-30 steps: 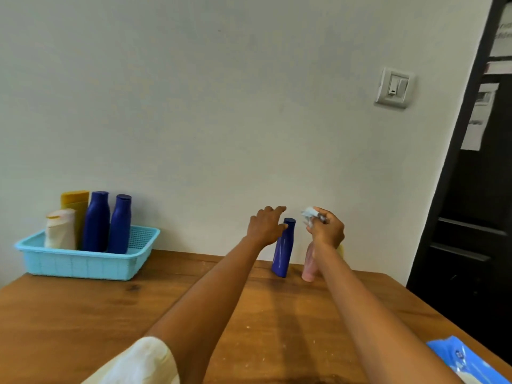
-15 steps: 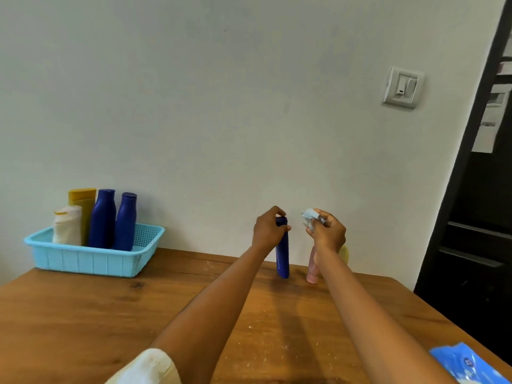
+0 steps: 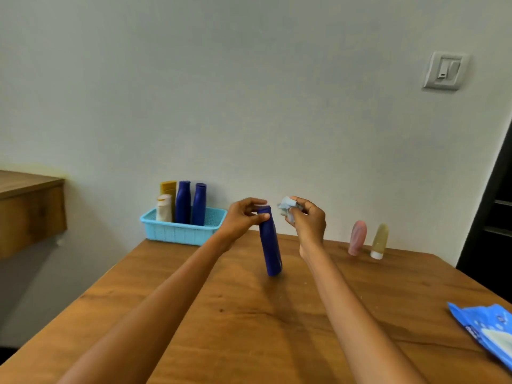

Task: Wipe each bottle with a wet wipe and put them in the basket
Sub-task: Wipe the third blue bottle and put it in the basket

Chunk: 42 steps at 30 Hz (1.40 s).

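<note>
My left hand [image 3: 243, 218] pinches the top of a dark blue bottle [image 3: 270, 245], which hangs tilted just above the wooden table [image 3: 249, 322]. Right beside the bottle's cap, my right hand [image 3: 306, 220] grips a crumpled pale wet wipe [image 3: 286, 207]. A light blue basket [image 3: 182, 227] stands at the table's far left corner by the wall; it holds two dark blue bottles, a yellow one and a white one. A pink bottle [image 3: 357, 237] and an olive bottle [image 3: 379, 241] stand upside down at the back right.
A blue pack of wet wipes [image 3: 487, 332] lies at the table's right edge. A wooden counter [image 3: 27, 206] juts in at the left. A light switch [image 3: 444, 70] is on the wall, and a dark doorway [image 3: 496, 217] is at the far right.
My left hand took hold of the blue bottle by its top and carried it off the back of the table towards me. The pink and olive bottles now stand uncovered.
</note>
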Motion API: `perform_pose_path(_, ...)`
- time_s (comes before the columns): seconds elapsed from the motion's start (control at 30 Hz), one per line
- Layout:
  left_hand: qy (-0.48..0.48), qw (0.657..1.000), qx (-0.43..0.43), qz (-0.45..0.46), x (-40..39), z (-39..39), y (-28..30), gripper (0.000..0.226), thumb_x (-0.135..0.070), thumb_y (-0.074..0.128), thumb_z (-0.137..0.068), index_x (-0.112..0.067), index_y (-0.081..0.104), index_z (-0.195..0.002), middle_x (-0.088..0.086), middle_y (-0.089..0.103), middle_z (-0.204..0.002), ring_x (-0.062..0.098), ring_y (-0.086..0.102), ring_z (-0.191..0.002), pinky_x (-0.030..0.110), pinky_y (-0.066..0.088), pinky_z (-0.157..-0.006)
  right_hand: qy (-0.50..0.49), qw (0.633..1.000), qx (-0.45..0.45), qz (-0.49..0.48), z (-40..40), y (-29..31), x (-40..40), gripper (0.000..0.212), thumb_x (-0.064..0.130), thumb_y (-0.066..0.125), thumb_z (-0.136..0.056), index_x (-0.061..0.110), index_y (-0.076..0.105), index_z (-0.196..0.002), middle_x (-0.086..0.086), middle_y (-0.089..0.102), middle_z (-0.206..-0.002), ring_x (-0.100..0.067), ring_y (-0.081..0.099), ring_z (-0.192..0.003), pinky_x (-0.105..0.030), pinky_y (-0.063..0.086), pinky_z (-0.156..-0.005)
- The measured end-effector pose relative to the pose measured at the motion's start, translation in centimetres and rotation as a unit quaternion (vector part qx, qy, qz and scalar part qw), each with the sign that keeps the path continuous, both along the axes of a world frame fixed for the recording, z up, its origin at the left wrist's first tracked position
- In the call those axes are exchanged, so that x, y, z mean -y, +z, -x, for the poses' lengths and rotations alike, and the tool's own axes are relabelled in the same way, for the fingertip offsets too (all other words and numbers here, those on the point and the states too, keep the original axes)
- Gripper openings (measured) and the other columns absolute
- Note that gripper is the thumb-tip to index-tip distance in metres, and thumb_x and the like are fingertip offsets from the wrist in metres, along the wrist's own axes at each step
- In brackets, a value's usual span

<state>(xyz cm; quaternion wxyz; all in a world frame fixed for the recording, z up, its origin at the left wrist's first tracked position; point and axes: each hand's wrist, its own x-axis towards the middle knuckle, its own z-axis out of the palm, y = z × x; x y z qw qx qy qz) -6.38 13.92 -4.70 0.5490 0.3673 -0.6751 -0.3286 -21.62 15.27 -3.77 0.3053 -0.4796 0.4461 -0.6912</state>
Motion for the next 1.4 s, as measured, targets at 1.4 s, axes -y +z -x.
perform_pose_path(1.4, 0.033, 0.996, -0.088, 0.000, -1.6, -4.9, -1.8, 0.018, -0.013, 0.068, -0.082, -0.016, 0.071, -0.099, -0.013, 0.072, -0.086, -0.001, 0.067, -0.084, 0.010, 0.050, -0.069, 0.013, 0.978, -0.173, 0.114, -6.7, -3.9, -3.2, 0.031, 0.025, 0.069, -0.083, 0.028, 0.058, -0.113, 0.014, 0.066, -0.090, -0.002, 0.062, -0.084, -0.008, 0.047, -0.067)
